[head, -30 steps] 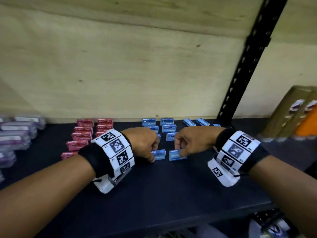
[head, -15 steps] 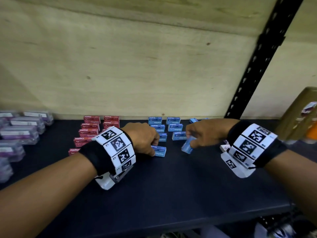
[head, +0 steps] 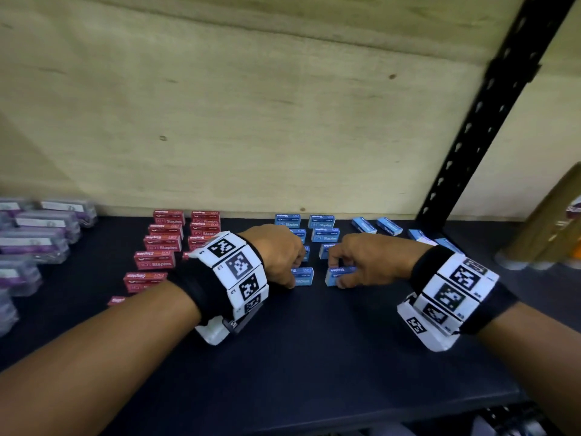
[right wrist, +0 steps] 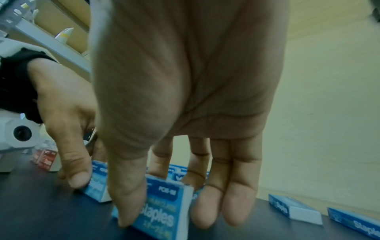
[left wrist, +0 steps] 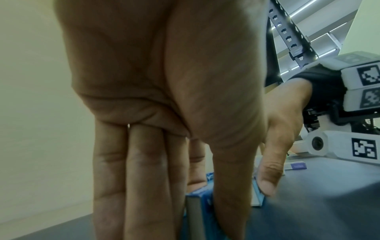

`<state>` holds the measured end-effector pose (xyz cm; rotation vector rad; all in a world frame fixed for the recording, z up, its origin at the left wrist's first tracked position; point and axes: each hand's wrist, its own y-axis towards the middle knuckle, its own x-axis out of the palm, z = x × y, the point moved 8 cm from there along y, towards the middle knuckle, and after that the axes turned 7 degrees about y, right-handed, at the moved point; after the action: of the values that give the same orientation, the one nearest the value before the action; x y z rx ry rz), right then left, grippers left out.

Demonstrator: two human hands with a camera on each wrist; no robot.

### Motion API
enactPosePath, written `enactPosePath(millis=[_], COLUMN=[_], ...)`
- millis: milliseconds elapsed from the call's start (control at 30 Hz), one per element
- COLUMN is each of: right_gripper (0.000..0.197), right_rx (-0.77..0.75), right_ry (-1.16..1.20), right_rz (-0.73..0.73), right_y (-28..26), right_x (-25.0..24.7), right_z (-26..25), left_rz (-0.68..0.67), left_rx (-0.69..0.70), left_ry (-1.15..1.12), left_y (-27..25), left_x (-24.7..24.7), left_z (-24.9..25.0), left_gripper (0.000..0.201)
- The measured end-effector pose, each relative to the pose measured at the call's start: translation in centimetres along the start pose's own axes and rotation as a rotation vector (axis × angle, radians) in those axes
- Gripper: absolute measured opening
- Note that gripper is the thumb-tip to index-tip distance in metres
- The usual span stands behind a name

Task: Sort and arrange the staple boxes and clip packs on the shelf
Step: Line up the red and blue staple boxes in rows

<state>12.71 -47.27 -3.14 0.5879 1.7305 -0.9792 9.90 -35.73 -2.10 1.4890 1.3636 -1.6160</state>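
The blue box (head: 338,276), lifted half a second ago, has been set down, pinched by the right hand (head: 361,259); the left hand (head: 279,253) pinches its neighbour (head: 303,276); four loose blue boxes (head: 390,225) remain unsorted.

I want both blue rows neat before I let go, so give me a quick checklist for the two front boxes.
1. Left hand holds its blue staple box: ok.
2. Right hand holds the right blue box: ok.
3. Both boxes resting flat on the shelf: cannot tell, fingers hide their bases.
4. Front boxes level with each other: ok.
5. Loose blue boxes at the right sorted: not ok, they lie angled.
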Motion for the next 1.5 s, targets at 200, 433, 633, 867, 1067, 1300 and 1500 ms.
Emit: enactPosePath(millis=[200,433,633,867,1067,1300,1500], right_gripper=[0.022,0.018,0.023,0.019,0.015,0.014,0.013], right_rx=[0.029,0.037,0.060,0.108,0.092,0.087,0.104], right_ry=[0.053,0.092,0.123,0.132,0.100,0.130,0.171], right_rz=[0.034,0.076,0.089,0.046,0.029,0.047,0.078], right_y=[-0.3,-0.1,-0.5,-1.2,-0.5,-0.5,-0.4], right_x=[0.0,-0.2,-0.4,-0.5,-0.6,-0.6,-0.7], right_z=[0.8,1.2,1.8,2.5,1.4,1.9,2.6], left_rz=[0.005,0.023,0.028,0.036,0.064,0.043,0.047], left_rx=[0.007,0.004,0.014,0.021,-0.008,0.010,0.005], left_ry=[-0.014,-0.050,-0.035,-0.033,0.004,-0.040,-0.061], left_y=[0.0,-0.2,0.1,0.2,0.5,0.4,0.3], left_x=[-0.1,0.1,0.0,0.0,-0.2,-0.1,0.1], left_z=[0.0,-0.6,-0.5,-0.5,0.4,0.0,-0.5], left_gripper=[0.028,0.027,0.027,0.029,0.027,0.023,0.026])
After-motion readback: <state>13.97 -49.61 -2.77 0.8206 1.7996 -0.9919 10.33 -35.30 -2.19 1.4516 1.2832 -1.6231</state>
